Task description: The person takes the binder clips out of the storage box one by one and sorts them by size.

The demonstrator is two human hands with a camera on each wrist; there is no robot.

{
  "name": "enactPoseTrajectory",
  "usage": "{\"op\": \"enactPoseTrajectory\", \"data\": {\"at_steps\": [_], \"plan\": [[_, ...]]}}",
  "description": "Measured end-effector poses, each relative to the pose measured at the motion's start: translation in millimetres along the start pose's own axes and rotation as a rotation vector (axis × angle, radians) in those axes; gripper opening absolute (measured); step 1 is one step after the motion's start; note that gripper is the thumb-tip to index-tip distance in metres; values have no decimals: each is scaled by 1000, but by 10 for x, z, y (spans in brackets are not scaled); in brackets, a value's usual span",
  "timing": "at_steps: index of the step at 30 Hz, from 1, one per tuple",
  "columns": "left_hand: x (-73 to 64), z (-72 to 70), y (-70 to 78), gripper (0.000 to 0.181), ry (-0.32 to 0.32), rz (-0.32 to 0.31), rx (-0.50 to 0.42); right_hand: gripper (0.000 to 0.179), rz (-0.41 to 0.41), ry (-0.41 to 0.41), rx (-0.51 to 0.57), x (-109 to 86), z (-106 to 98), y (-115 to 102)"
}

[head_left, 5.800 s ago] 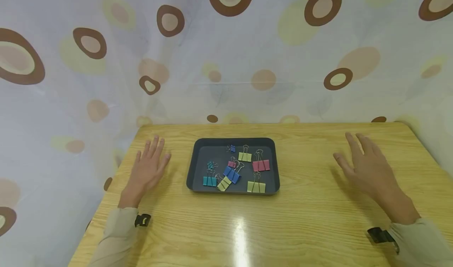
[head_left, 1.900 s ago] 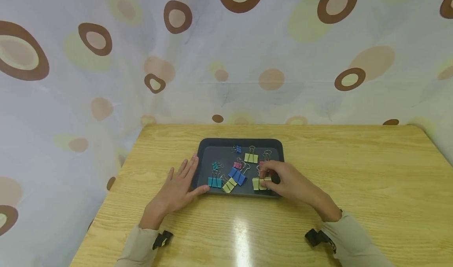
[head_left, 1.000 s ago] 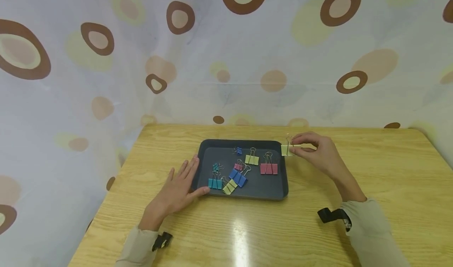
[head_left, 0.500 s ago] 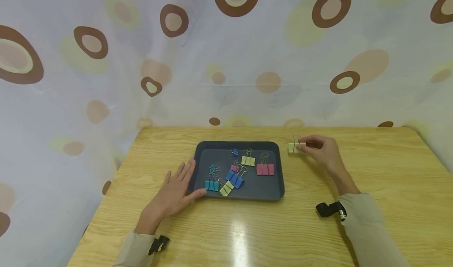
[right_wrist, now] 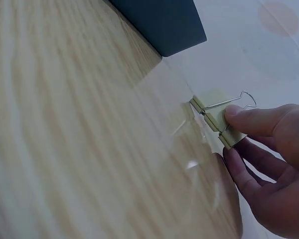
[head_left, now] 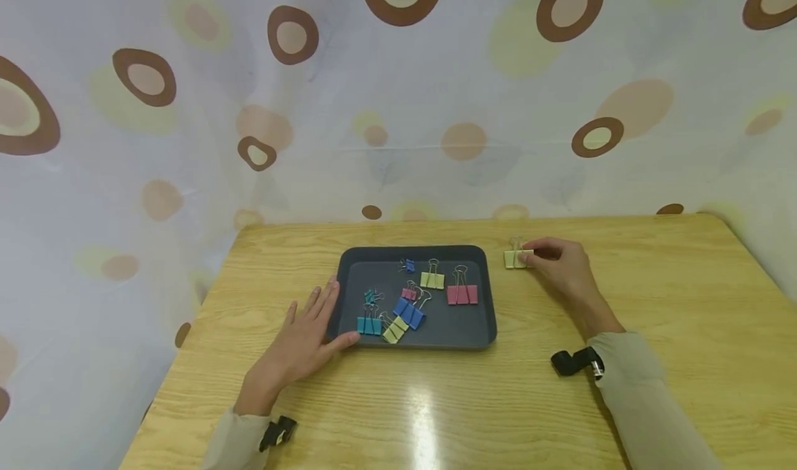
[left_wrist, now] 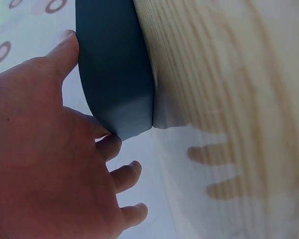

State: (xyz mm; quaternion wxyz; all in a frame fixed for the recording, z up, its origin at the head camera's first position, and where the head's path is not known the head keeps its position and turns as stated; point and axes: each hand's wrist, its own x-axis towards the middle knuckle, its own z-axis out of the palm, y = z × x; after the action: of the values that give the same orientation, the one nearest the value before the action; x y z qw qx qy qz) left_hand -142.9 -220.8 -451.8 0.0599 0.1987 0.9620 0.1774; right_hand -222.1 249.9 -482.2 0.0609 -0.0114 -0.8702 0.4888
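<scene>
Between thumb and fingers, my right hand (head_left: 563,266) pinches a large yellow binder clip (head_left: 515,259) just right of the tray. In the right wrist view the clip (right_wrist: 214,117) is close over the tabletop, wire handles pointing away. My left hand (head_left: 299,342) lies with fingers extended along the left side of the dark grey tray (head_left: 429,343), thumb at its front left corner. Inside the tray are a large pink clip (head_left: 463,295), two yellow clips, one at the back (head_left: 432,280), a blue clip (head_left: 409,313), a teal clip (head_left: 369,326) and several small ones.
The tray stands on a glossy wooden table (head_left: 560,414), which reflects light at the front. A patterned curtain (head_left: 386,172) hangs behind the table's back edge and along its left side.
Both hands came in from the sides to the tray. The right hand gripped the large yellow binder clip, lifted it out and carried it to the table on the right. The left hand stays at the tray.
</scene>
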Motion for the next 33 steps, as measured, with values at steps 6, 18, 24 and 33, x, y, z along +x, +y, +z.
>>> {"op": "enactPoseTrajectory", "data": {"at_steps": [6, 18, 24, 33], "plan": [[12, -1, 22, 96, 9, 17, -5, 36, 18, -2, -32, -20, -8, -9], [11, 25, -3, 97, 9, 8, 6, 38, 18, -17, 10, -35, -13, -44], [-19, 36, -15, 97, 9, 11, -8, 39, -59, 59, 25, -69, -62, -77], [-5, 16, 3, 96, 16, 26, -24, 35, -186, 89, 87, -198, -87, -291]]}}
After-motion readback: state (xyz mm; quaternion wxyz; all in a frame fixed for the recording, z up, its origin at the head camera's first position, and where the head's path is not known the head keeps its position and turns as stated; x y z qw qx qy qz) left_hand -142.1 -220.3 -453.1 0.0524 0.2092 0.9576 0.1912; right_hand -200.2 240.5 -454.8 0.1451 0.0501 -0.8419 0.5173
